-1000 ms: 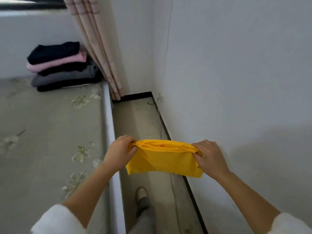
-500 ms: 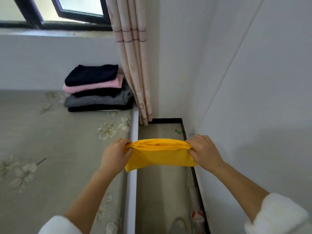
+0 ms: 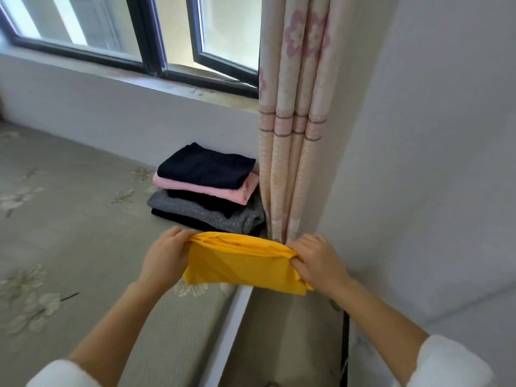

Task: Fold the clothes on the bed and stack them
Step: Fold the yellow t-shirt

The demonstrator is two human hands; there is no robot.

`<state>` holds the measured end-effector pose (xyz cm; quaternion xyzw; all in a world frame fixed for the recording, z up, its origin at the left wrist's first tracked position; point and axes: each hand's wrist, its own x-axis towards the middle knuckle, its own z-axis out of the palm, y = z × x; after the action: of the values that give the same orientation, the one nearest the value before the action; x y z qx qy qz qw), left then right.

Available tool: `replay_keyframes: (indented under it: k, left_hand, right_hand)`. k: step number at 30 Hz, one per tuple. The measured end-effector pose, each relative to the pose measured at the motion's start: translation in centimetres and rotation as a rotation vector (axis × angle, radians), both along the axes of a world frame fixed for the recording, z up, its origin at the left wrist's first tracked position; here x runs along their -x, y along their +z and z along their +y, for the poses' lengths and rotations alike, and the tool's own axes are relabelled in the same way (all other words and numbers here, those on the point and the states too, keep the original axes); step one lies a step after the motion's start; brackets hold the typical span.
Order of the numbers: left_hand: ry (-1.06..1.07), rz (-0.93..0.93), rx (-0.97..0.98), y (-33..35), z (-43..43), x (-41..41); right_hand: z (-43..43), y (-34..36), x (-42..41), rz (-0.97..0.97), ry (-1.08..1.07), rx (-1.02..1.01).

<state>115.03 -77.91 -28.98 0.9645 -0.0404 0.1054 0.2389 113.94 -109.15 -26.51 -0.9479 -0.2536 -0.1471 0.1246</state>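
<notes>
I see both hands, left hand (image 3: 164, 256) and right hand (image 3: 317, 262), pinching the folded yellow cloth (image 3: 241, 265) by its top corners, near the stack (image 3: 206, 191) on the bed (image 3: 69, 219).

- I have carried the yellow cloth (image 3: 240, 266) away from over the floor strip (image 3: 293, 331) toward the bed (image 3: 69, 219); its left part now hangs over the mattress edge.
- My left hand (image 3: 164, 256) and right hand (image 3: 318, 263), gripping its top ends, have come near the stack of folded clothes (image 3: 206, 191), which was well apart before.
- The cloth's top edge now slopes down to my right.
- My head has lifted, and the window (image 3: 139, 37) has come into full view.
</notes>
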Motion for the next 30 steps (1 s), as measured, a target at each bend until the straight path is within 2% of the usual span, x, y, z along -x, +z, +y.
replay_keyframes:
  k: [10,18,24,30]
  left_hand:
    - [0.197,-0.167,-0.032,4.5,3.7,-15.5]
    - [0.26,-0.319,-0.016,7.5,11.2,-28.8]
    - [0.281,-0.251,0.07,6.4,15.0,-35.1]
    - [0.211,-0.155,0.003,5.1,16.0,-42.9]
  right_hand:
    - [4.1,2.8,-18.2,0.055,0.102,-0.171]
    - [11.8,6.8,-30.5,0.1,0.104,-0.43]
    - [15.8,6.7,-36.0,0.249,0.074,-0.521]
    - [17.7,5.5,-40.6,0.41,-0.042,-0.611]
